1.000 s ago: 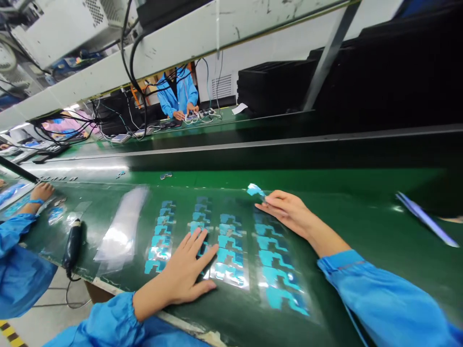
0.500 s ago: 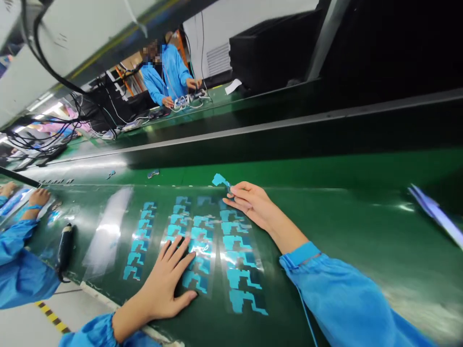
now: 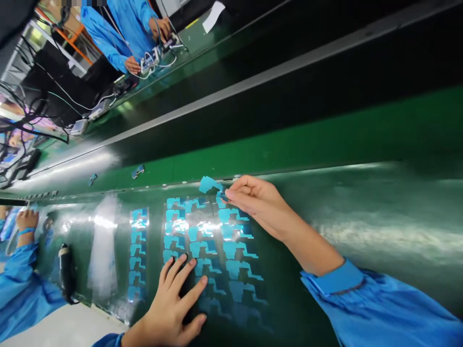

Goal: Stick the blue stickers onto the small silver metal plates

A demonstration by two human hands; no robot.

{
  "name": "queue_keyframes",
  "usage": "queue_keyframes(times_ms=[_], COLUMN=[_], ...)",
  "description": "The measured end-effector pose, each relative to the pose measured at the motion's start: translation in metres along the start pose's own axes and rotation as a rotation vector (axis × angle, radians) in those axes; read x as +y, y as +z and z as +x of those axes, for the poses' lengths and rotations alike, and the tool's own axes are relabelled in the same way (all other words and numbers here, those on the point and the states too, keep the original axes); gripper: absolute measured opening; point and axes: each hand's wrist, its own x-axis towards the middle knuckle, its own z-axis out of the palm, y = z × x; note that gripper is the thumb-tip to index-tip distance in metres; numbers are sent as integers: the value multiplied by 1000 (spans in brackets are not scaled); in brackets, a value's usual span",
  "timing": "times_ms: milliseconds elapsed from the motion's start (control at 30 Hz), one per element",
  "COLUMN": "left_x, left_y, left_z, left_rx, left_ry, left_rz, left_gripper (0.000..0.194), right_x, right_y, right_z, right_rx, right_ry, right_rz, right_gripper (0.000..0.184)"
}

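My right hand (image 3: 260, 205) pinches a small light-blue die-cut film piece (image 3: 210, 184) between thumb and fingers, just above the far end of a clear sheet. That sheet carries a column of similar blue cut-outs (image 3: 237, 249). With fingers spread, my left hand (image 3: 177, 299) rests flat at the near part of the neighbouring sheets, touching them. Blue cut-outs (image 3: 200, 233) run up the middle sheet, and more cut-outs (image 3: 174, 226) lie on the sheet to its left. A narrower strip of blue cut-outs (image 3: 138, 255) lies farther left.
Left of the strips lie clear blank sheets (image 3: 104, 250) and a black cylindrical tool (image 3: 65, 272). Two small parts (image 3: 138, 171) sit by the ledge. A co-worker's hand (image 3: 27, 220) is at the far left. Another person (image 3: 119, 29) handles cabled devices across the bench.
The camera view has tilted and shifted. My right hand still pinches the blue film piece near the same sheet. My left hand stays spread on the sheets, nearer their close end.
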Motion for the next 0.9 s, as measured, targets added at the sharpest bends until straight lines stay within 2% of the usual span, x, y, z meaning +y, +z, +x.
queue_keyframes(times_ms=[133,300,367,467,600,733,900], left_x=[0,0,-1,-5,-16,-21,-17], left_y=[4,2,-2,-7,-5,0,2], left_z=[2,11,24,52,79,85,85], left_rx=[35,199,170,37,-15,-39,-37], left_ry=[35,19,29,75,106,99,69], left_rz=[13,-37,-13,54,29,-22,-63], left_gripper=[69,75,71,65,71,69,70], right_x=[-1,-1,-1,0,2,5,5], right_y=[1,2,3,3,2,-1,0], right_z=[-1,0,0,-1,-1,1,2], right_rx=[-13,-13,2,9,9,37,78], right_ry=[-32,-55,-56,-60,-55,-48,-60], right_rz=[-55,-52,-64,-81,-94,-158,-156], right_gripper=[33,34,34,34,32,31,35])
